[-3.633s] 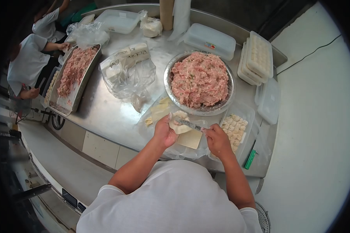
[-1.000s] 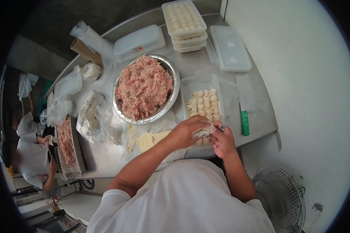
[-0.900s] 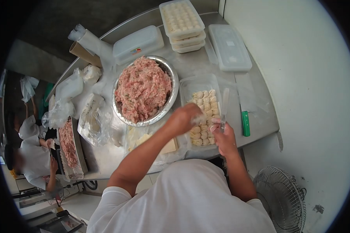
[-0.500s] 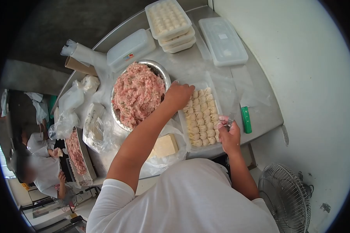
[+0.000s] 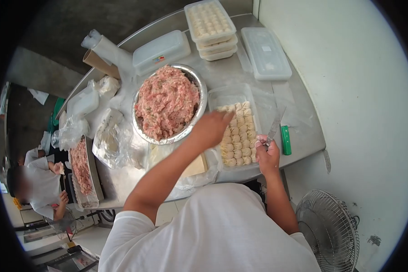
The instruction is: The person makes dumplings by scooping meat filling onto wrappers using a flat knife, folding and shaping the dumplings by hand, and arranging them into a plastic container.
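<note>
My left hand point(image 5: 211, 129) is over the left side of a clear plastic container point(image 5: 218, 94) that holds rows of pale, pleated dumplings point(image 5: 236, 140). Its fingers are drawn together and point down at the dumplings; whether anything is between them is hidden. At the container's right edge, my right hand point(image 5: 268, 156) is closed around a narrow metal spreading blade point(image 5: 274, 127), which points up and away. Pinkish meat clings around the thumb. A steel bowl point(image 5: 201, 109) heaped with minced meat filling point(image 5: 167, 102) stands just left of the container.
A green-handled object point(image 5: 286, 140) lies right of my right hand. Stacked dumpling boxes point(image 5: 211, 20) and lidded boxes point(image 5: 266, 54) stand at the back. A wrapper stack point(image 5: 197, 165) sits near the front edge. A co-worker point(image 5: 43, 186) is beside a meat tray point(image 5: 95, 181) at left; a fan point(image 5: 328, 226) stands right.
My left hand has come down and nearer from the container's upper left corner. The blade in my right hand now points more upward. The whole view has shifted slightly.
</note>
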